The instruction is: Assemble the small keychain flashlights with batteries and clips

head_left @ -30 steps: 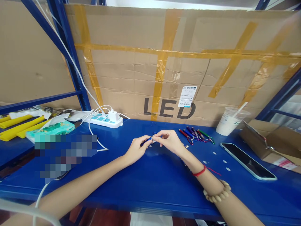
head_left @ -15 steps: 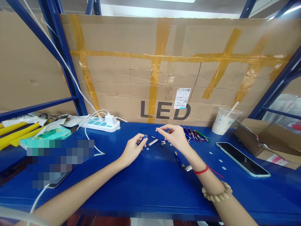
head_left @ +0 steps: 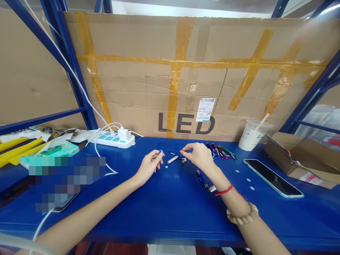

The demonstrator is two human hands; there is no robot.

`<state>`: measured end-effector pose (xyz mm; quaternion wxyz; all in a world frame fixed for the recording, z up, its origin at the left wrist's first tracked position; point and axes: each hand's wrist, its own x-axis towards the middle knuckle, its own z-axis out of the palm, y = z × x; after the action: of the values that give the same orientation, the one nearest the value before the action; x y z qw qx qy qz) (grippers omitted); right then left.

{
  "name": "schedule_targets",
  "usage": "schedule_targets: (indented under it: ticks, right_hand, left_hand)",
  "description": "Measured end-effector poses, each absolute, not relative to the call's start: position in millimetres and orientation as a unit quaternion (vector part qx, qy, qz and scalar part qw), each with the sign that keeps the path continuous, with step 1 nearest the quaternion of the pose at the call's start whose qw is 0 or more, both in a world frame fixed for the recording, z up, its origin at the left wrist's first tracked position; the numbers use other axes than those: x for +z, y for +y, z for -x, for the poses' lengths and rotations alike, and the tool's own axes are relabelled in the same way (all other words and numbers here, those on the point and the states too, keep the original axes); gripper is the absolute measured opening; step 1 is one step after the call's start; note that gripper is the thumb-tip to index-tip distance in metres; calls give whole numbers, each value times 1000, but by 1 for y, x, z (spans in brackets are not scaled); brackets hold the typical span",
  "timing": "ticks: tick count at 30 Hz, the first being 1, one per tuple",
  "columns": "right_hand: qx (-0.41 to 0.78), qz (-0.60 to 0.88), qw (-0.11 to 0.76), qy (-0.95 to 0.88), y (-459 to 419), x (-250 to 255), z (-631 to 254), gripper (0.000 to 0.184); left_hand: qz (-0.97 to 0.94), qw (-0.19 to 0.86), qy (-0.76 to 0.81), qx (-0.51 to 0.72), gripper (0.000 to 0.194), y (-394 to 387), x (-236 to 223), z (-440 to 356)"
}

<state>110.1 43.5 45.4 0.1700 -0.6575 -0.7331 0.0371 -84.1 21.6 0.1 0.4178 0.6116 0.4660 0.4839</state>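
Observation:
My left hand is closed around a small blue metal tube. Only the tube's end shows above the fingers. To the right, my right hand hangs over the shelf with thumb and fingertips together; whatever they pinch is too small to make out. Between the hands lie a silver cylinder, a blue carabiner and a small metal coil-like piece. Below my right hand, a blue penlight-like tube rests beside a silver cap, partly hidden by the wrist.
Several coloured tubes with carabiners lie behind my right hand. Small white discs are scattered near a phone. A plastic cup and an open cardboard box stand at right. A power strip lies at back left.
My left hand has turned, so less of the blue tube shows. My right hand has shifted slightly right and down; the small light thing seen at its fingertips is no longer visible.

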Motion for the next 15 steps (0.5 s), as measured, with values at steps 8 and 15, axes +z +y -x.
schedule_targets:
  ticks: [8,15]
  right_hand:
    - [22,670,146,-728,44,46,-112,21]
    - [29,706,86,-702,46,46,-121,19]
  left_hand:
    - [-603,424,482,473,41,23,-3,84]
    - [-603,426,485,468,43,24,-2,83]
